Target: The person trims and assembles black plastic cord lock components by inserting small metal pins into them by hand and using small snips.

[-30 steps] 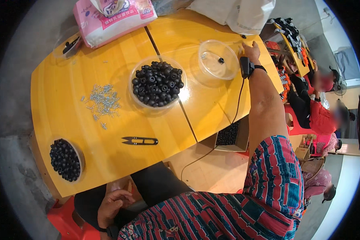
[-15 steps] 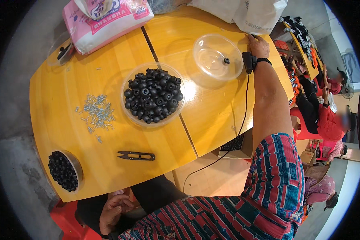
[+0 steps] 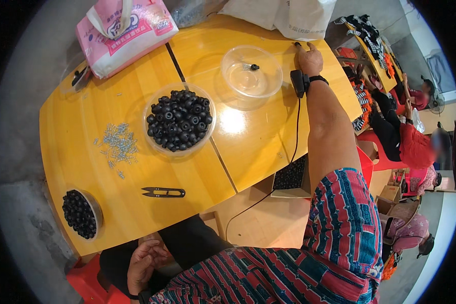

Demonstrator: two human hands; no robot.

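My right arm reaches across the yellow table to its far right edge. There my right hand (image 3: 310,60) is open, its fingers apart, with one fingertip at a small black piece (image 3: 297,44) beside a white bag. Left of it stands a clear plastic bowl (image 3: 278,83) holding one black part (image 3: 255,67). Black rounded plastic pieces with holes (image 3: 180,121) fill a larger clear bowl (image 3: 146,136) mid-table. My left hand (image 3: 143,261) rests over my lap below the table edge, open with loosely bent fingers. Thread snips (image 3: 163,192) and a pile of tiny silver springs (image 3: 119,143) lie on the table.
A tub of small black parts (image 3: 97,215) sits at the near left. Along the far side are a pink-and-white bag (image 3: 126,38) and the white bag (image 3: 289,17). A black cable (image 3: 297,126) runs down from my right wrist. Several people sit at the right.
The view has shifted, so the table's right side and my right arm appear further left. My right hand's fingers look more spread. The left hand stays over my lap.
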